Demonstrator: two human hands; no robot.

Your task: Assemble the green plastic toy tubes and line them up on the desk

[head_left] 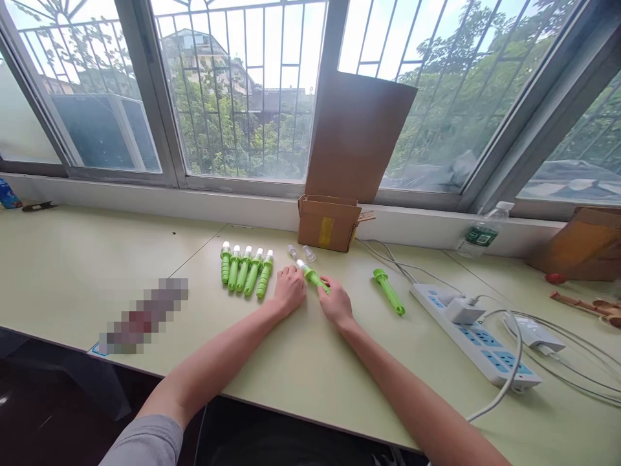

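Low over the table, my right hand is closed around the lower end of a green plastic tube with a clear and white tip. My left hand lies right beside the tip end, its fingers curled; whatever they hold, if anything, is hidden. Two small clear plastic caps lie just beyond my hands. To the left, several green tubes with white tips stand out in a neat row, lying side by side. Off to the right lies a single green tube without a white tip.
A small cardboard box is against the window ledge. On the right are a white power strip with plugs and cables, and a plastic bottle. A blurred-out item lies near the left front edge.
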